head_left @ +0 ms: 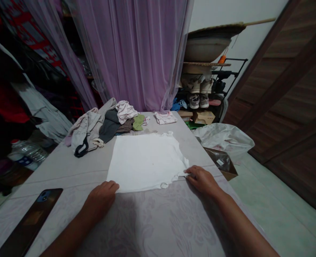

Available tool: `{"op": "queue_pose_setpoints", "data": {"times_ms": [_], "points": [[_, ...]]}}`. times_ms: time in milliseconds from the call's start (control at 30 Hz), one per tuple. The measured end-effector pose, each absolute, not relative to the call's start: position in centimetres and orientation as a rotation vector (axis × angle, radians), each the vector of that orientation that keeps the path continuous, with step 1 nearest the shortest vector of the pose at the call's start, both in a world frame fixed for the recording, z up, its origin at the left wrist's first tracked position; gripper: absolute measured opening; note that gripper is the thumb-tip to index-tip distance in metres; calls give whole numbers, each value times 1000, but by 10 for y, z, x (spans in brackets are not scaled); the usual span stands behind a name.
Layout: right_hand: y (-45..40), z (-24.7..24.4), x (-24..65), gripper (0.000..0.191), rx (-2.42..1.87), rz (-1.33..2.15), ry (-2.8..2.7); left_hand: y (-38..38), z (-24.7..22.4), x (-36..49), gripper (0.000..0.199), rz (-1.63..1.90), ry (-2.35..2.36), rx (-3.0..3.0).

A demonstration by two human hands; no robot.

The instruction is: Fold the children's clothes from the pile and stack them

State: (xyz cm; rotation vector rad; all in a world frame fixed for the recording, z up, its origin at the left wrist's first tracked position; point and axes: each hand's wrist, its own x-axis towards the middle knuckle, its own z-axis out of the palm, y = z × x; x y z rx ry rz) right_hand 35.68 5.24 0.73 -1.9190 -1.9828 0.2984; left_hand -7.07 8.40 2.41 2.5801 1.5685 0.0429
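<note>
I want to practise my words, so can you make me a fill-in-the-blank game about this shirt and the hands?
1. The white shirt lies ____ on the grey cover.
2. The phone is closest to the person's ____ hand.
3. The pile of clothes is ____ the shirt, farther from the person.
4. The curtain past the clothes is ____.

Answers: flat; left; behind; purple
</note>
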Motion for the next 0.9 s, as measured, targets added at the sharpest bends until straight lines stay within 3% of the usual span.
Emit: {"op": "queue_pose_setpoints", "data": {"times_ms": [267, 400, 500, 700, 900], "points": [[102, 35, 375, 24, -1873, 737, -1882, 136, 58, -90, 27, 24, 1603, 2230], [136, 24, 380, 46, -1872, 808, -1651, 176, 59, -89, 39, 220, 1650, 2075], [149, 11, 377, 58, -1949, 680, -1547, 201, 47, -85, 45, 333, 1702, 1991], [133, -7, 354, 58, -2117, 293, -1456, 215, 21, -78, 53, 454, 1783, 1881], [116, -18, 348, 69, -2003, 260, -1488, 203, 21, -75, 47, 416, 1903, 1938]]}}
